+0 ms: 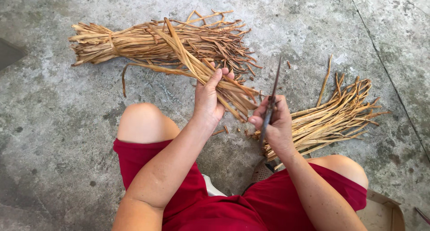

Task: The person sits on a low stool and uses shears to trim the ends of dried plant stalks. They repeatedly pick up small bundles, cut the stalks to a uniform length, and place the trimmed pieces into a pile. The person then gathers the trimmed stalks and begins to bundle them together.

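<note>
Concrete floor (67,137), grey, stained. Tied bundle (148,43) of dried strips, lying crosswise, far side. Loose pile (331,119), right. Left hand (208,99): fingers closed round a sheaf (224,85), long axis slanting down-right toward the blade. Right hand (277,123): fingers closed on scissors (270,105), just beside sheaf's cut ends.

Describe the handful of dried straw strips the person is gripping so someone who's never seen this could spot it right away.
On the grey concrete floor, above the knees, lies a tied bundle of dried strips, and a loose pile of cut strips lies to the right. The held bunch of strips slants between them, clamped in the left hand. It alone is lifted off the floor, its lower ends beside the dark blade in the right hand.
</note>
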